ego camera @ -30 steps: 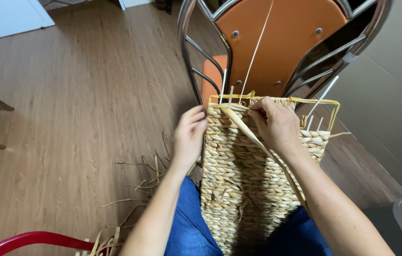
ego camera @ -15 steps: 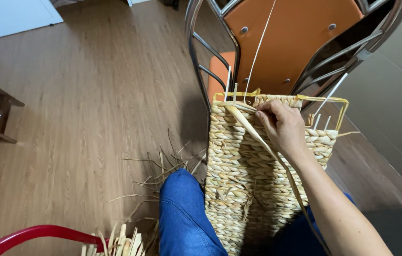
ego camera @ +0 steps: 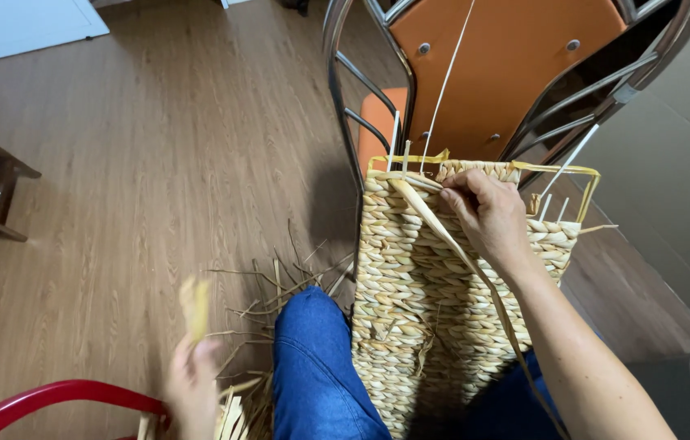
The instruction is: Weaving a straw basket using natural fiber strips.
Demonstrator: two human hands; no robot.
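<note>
The woven basket (ego camera: 435, 301) is lying on the lap, the right hand (ego camera: 487, 213) pinching its far edge, the left hand (ego camera: 192, 379) grasping a blurry straw strip (ego camera: 196, 308).

It looked like a room at home used for handcraft: a wood-plank floor (ego camera: 141, 163), an orange metal-framed chair (ego camera: 508, 73) at 12 o'clock (tipped over), loose straw scraps (ego camera: 272, 293) scattered about.
</note>
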